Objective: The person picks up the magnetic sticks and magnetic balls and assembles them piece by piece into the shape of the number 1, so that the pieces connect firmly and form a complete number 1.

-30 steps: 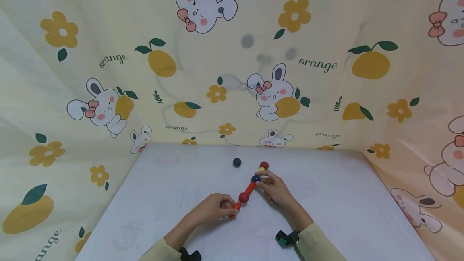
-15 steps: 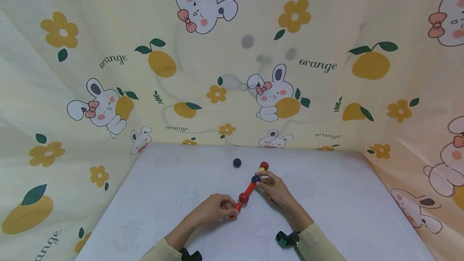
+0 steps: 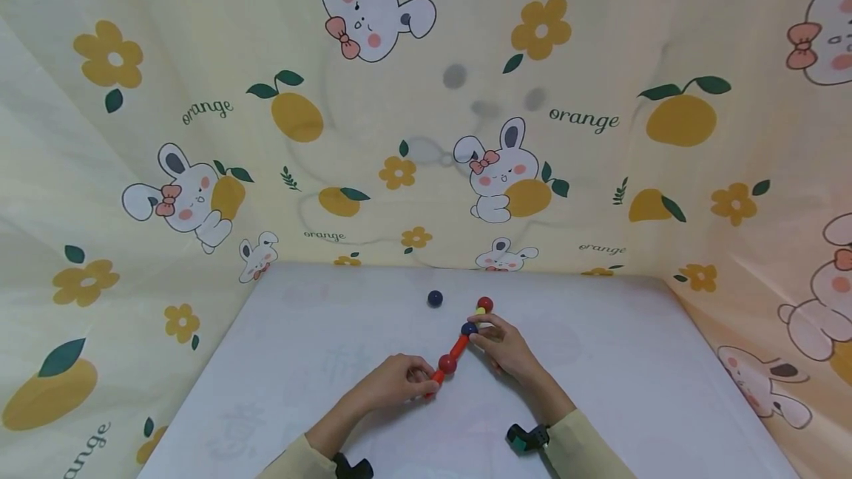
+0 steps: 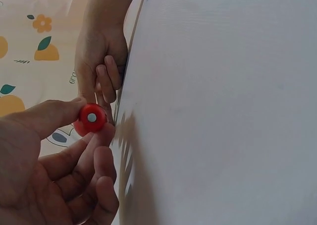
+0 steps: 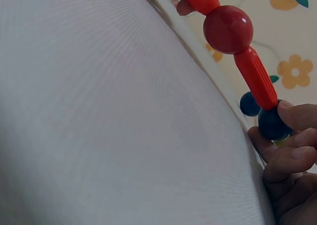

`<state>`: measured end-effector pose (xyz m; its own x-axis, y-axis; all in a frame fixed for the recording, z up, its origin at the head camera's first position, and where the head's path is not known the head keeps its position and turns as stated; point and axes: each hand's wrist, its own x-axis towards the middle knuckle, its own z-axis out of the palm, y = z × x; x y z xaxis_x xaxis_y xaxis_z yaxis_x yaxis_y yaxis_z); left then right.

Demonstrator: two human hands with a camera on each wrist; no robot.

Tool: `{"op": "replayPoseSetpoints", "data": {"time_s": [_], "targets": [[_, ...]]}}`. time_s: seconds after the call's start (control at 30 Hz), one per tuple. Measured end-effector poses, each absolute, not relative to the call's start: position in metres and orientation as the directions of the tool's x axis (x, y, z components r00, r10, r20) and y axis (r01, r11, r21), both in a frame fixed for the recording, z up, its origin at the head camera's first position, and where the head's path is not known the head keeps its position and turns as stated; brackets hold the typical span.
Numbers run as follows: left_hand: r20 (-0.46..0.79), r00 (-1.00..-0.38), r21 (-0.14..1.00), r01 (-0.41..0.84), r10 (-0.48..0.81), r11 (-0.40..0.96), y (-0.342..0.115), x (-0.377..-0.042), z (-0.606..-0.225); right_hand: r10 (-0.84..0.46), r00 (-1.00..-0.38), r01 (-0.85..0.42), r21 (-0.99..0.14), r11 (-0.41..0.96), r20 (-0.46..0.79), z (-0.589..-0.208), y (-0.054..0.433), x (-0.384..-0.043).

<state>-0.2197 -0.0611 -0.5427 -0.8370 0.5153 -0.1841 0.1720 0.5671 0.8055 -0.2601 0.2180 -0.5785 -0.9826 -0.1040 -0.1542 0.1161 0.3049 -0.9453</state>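
Note:
A chain of magnetic balls and rods slants across the white table. My left hand [image 3: 391,381] pinches a red rod [image 3: 436,377] between thumb and fingers; its round end with a silver disc [image 4: 92,118] faces the left wrist camera. That rod meets a red ball [image 3: 447,364], which joins a second red rod [image 3: 459,347]. At this rod's far end is a dark blue ball [image 3: 469,329], pinched by the thumb and fingers of my right hand [image 3: 507,350]. Beyond it, a yellow rod [image 3: 481,310], partly hidden by fingers, leads to another red ball [image 3: 485,304].
A loose dark blue ball [image 3: 435,299] lies toward the back of the table [image 3: 319,331], left of the chain. A patterned cloth [image 3: 399,94] hangs behind and along the sides. Dark wrist devices [image 3: 527,438] sit at both sleeves.
The red rod in my left hand has shifted slightly up and right, closing the small gap to the red ball. My right hand has stayed in place.

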Motion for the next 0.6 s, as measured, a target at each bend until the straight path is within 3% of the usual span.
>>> {"op": "replayPoseSetpoints", "data": {"time_s": [0.6], "targets": [[-0.180, -0.844, 0.817, 0.159, 0.506, 0.555, -0.0590, -0.2186, -0.5422, -0.081, -0.983, 0.133, -0.939, 0.318, -0.167, -0.5770, 0.2161, -0.2597]]}}
